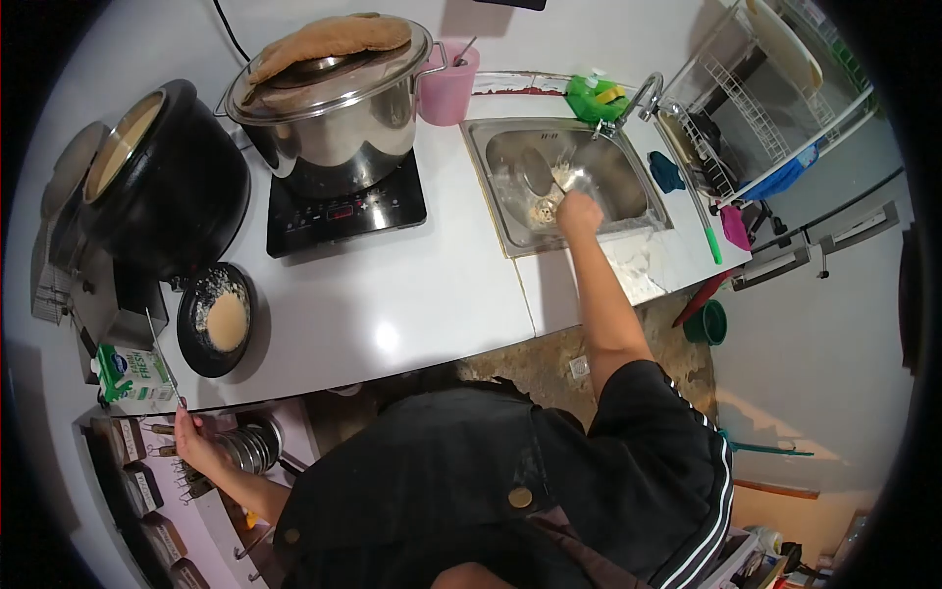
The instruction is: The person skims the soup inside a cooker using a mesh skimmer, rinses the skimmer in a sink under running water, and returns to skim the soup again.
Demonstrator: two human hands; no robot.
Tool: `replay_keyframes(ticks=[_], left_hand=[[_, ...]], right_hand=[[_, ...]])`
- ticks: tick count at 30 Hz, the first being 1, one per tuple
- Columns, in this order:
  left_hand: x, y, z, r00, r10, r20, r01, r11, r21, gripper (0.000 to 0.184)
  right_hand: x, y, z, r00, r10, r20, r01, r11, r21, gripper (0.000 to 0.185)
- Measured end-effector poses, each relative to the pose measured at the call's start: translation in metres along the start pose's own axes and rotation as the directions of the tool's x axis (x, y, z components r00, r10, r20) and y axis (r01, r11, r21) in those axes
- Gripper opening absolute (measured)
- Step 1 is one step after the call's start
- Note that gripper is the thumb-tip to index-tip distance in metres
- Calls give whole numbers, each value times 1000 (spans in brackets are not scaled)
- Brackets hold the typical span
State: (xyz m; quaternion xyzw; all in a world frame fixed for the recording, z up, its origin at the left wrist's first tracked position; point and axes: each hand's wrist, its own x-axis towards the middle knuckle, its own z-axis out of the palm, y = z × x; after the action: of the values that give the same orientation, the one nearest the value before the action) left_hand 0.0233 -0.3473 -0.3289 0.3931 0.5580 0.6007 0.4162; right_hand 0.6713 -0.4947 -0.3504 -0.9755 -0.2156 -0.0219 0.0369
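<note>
At the right, my right hand (579, 214) is closed around the handle of a ladle (537, 172), whose round metal head hangs over the sink (502, 234). Pale food residue lies on the basin floor by the drain. My left hand (191, 437) pinches the lower end of a thin metal rod (160, 348) at the counter's front left edge; I cannot make out what tool it belongs to. Beside that rod are a black oval bowl (186, 339) with whitish crumbly residue and a round tan piece (228, 322), and a green and white milk carton (132, 373).
A lidded steel pot (343, 137) with a tan cloth (329, 44) stands on an induction cooker (392, 211). A large black pot (177, 187) is at left, a pink pitcher (446, 96) behind. Right of the faucet (643, 98) stands a dish rack (756, 108). Strainers (253, 447) hang below the counter.
</note>
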Motion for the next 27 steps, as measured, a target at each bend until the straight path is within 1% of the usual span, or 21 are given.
replay_keyframes(ticks=[1, 3, 4, 6, 7, 8, 9, 10, 12, 15, 16, 18, 19, 20, 21, 22, 23, 24, 25, 26, 27], left_hand=[[0, -2, 0, 1000, -2, -2, 2, 1000, 0, 24], [2, -4, 3, 999, -1, -51, 2, 1000, 12, 24], [1, -3, 6, 999, 0, -52, 1, 1000, 11, 24], [-4, 1, 10, 999, 36, -39, -38, 998, -54, 24], [-7, 4, 10, 998, 34, -47, -37, 998, -54, 24], [-10, 5, 12, 999, 22, -39, -24, 999, -40, 24], [-14, 8, 17, 999, 10, -32, -11, 999, -31, 24], [-17, 11, 20, 999, 12, -41, -14, 999, -38, 24], [-25, 16, 19, 999, 35, -16, -35, 999, -6, 24], [-21, 9, 7, 998, 55, -14, -55, 998, 10, 25], [-17, 9, 3, 999, 52, -6, -52, 999, 3, 25], [-7, 8, -6, 997, 40, -68, -39, 999, 20, 26], [7, 2, -17, 998, 36, -44, -37, 999, -18, 26], [16, 7, -17, 997, -6, -80, 6, 1000, -8, 25], [23, 13, -19, 998, 14, -62, -12, 999, 38, 25], [32, 15, -23, 998, 37, -48, -33, 996, 83, 25], [45, 13, -27, 998, 38, -47, -34, 997, 76, 25], [58, 9, -33, 997, 75, -34, -73, 996, 53, 24], [73, 5, -43, 992, 118, -43, -116, 993, 31, 23], [88, 1, -60, 992, 121, 30, -123, 991, 48, 22], [98, -3, -69, 975, 212, 62, -218, 968, 126, 19]], right_hand=[[5, 7, -2, 1000, -2, 0, 2, 1000, -2, 21], [11, 17, -4, 994, 91, -64, -90, 996, 22, 20], [13, 19, -5, 994, 90, -65, -89, 996, 23, 20], [15, 21, -5, 968, 223, -116, -214, 973, 83, 19], [12, 17, 0, 970, 215, -115, -206, 975, 81, 19], [6, 9, 7, 1000, 15, 4, -15, 999, -37, 18], [5, 3, 10, 975, -172, 138, 190, 973, -132, 18], [8, 4, 7, 975, -181, 131, 198, 971, -132, 18], [8, 14, -3, 999, 27, -36, -28, 999, -32, 17], [0, 30, -36, 986, 165, -14, -165, 986, 15, 25], [-2, 43, -36, 985, 174, -21, -174, 985, 14, 25], [-7, 74, -27, 986, 129, -110, -112, 983, 148, 29], [-12, 87, -22, 983, 139, -122, -121, 982, 145, 29], [-19, 100, -16, 978, 210, 13, -184, 825, 534, 31], [-32, 104, -14, 964, 211, 160, -249, 516, 819, 33], [-56, 94, -27, 959, 231, 163, -248, 413, 876, 33], [-84, 80, -39, 954, 243, 172, -243, 301, 922, 32], [-100, 76, -39, 959, 250, 137, -196, 229, 953, 32], [-114, 72, -40, 964, 258, 70, -125, 202, 971, 34], [-130, 67, -42, 960, 275, -41, -21, 220, 975, 34], [-158, 32, -72, 927, 370, -68, -3, 188, 982, 33]])
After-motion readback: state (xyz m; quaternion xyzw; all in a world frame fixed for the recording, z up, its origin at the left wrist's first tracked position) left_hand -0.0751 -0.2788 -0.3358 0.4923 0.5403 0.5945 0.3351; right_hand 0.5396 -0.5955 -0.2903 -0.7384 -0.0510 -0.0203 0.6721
